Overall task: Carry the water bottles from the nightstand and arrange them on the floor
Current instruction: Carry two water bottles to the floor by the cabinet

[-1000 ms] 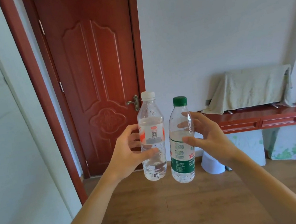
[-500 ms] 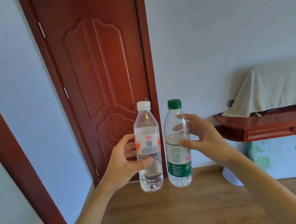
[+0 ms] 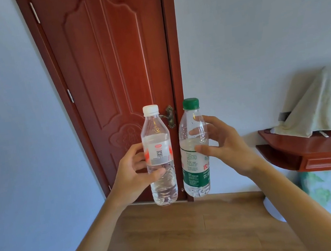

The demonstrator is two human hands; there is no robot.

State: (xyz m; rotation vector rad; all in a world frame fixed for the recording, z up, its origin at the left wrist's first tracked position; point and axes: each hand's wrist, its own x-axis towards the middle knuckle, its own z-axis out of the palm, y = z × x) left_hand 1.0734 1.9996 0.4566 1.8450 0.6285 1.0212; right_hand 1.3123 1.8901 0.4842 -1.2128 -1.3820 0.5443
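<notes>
I hold two clear water bottles upright and side by side at chest height, well above the wooden floor [image 3: 185, 234]. My left hand [image 3: 133, 173] grips the white-capped bottle [image 3: 157, 147] with a red and white label around its middle. My right hand [image 3: 224, 149] grips the green-capped bottle [image 3: 195, 163], which has a green and white label, with fingers around its upper half. The bottles are almost touching. The nightstand is out of view.
A closed red-brown door [image 3: 111, 69] with a brass handle [image 3: 169, 116] stands straight ahead behind the bottles. A red wooden shelf [image 3: 322, 153] with a draped cloth [image 3: 326, 104] juts from the right wall. Pale walls flank the door.
The view has swung left and drawn closer to the door. Both hands keep the same hold on the bottles, which stay side by side in front of me.
</notes>
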